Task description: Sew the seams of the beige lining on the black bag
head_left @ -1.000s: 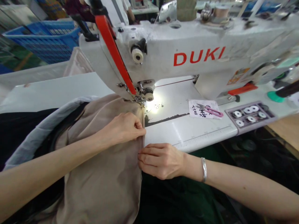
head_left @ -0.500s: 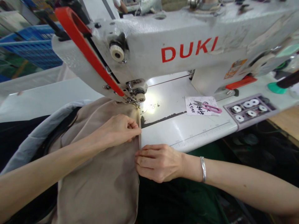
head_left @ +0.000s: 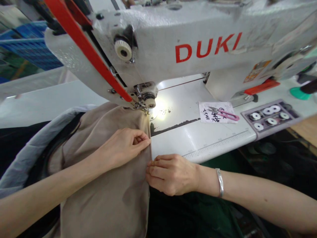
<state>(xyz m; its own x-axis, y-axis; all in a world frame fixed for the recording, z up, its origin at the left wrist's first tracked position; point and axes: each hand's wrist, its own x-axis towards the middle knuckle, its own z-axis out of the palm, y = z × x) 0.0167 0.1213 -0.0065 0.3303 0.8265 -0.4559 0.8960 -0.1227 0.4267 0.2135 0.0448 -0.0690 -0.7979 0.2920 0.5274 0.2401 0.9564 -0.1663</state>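
Note:
A beige garment (head_left: 109,195) lies on the sewing machine table (head_left: 178,142) and hangs over its front edge. Its right edge runs up under the presser foot (head_left: 146,111) of the white sewing machine (head_left: 148,43). My left hand (head_left: 126,143) pinches that edge just below the foot. Lower down, my right hand (head_left: 172,174) grips the same edge at the table's front, fingers closed on the cloth. A dark zip (head_left: 75,129) and a grey lining (head_left: 32,150) show on the garment's left side.
Pink thread snips (head_left: 225,114) rest on a paper slip (head_left: 205,115) with handwriting, right of the needle. Beyond them is a bobbin tray (head_left: 269,117) with several bobbins. A green thread cone base (head_left: 299,93) stands far right. A blue basket (head_left: 29,49) is at back left.
The view has shifted a little, moving the machine and tray slightly outward in the picture. My left hand sits slightly lower below the presser foot; both hands keep hold of the cloth edge.

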